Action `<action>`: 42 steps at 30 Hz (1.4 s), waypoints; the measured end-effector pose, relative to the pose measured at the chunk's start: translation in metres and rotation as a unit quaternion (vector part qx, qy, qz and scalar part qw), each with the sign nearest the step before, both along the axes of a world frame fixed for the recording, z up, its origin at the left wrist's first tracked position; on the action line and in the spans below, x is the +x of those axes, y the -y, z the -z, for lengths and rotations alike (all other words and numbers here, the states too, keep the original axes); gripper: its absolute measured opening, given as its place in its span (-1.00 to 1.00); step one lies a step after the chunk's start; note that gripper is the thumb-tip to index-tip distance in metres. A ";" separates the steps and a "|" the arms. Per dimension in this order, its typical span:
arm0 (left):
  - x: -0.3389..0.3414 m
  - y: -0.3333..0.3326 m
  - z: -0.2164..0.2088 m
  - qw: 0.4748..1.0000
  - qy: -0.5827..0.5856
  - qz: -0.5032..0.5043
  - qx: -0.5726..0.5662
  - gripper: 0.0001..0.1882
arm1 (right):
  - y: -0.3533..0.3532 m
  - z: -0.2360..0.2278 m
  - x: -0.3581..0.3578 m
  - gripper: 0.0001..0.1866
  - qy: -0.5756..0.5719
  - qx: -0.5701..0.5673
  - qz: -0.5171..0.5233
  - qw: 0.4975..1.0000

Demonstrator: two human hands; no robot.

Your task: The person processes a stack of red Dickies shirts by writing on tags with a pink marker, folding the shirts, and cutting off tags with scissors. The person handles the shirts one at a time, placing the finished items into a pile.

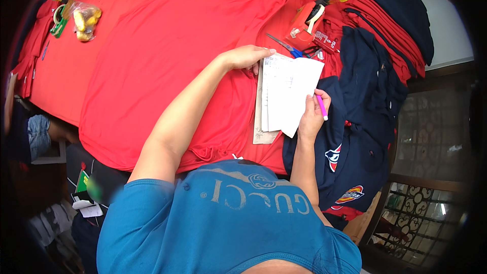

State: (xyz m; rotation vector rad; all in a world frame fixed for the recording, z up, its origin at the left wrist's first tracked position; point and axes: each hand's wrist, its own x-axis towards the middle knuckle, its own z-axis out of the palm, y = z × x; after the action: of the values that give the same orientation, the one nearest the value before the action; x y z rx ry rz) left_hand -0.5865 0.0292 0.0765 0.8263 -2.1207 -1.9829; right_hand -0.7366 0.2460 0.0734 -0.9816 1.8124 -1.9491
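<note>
A notepad of white sheets [289, 89] with handwriting at its top lies over a worn backing board [264, 137], on red cloth. At its upper left corner, my left hand [247, 58] is closed on the sheets, thumb along the top edge and some fingers hidden underneath. My right hand [312, 115] holds a pink pen [321, 107] with a white end pointing toward me. The thumb and a finger of that hand pinch the right edge of the top sheet. Just beyond the pad lie blue-handled scissors [294, 52], partly covered by it.
A large red garment [172, 66] spreads across the table. Dark navy garments [355, 86] lie at the right, below a stack of folded red and navy clothes [390, 25]. Behind the scissors sits a red box [300, 25]. A bag of yellow fruit [86, 23] and a green tape dispenser [59, 23] are far left.
</note>
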 end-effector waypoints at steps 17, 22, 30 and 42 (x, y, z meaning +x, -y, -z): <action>-0.014 -0.023 -0.026 0.989 0.082 -0.054 -0.110 -0.29 | 0.011 0.004 0.035 -0.62 -0.086 0.070 -0.116 0.987; -0.043 -0.034 -0.019 0.947 0.181 -0.013 -0.265 -0.39 | -0.006 -0.002 0.038 -0.64 -0.237 0.038 -0.049 0.970; -0.126 -0.058 0.013 0.966 0.125 -0.044 -0.223 -0.48 | -0.051 -0.009 0.042 -0.77 -0.192 -0.035 -0.043 0.980; 0.037 -0.115 -0.035 0.953 -0.185 0.030 -0.240 -0.14 | -0.042 -0.051 0.077 -0.79 0.044 0.015 -0.049 0.998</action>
State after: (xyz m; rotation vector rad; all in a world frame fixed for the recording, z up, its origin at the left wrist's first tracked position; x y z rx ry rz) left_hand -0.5491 0.1441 0.1115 0.2844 -2.2572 -1.3957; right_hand -0.6601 0.2881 0.1243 -0.9422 1.7089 -1.8700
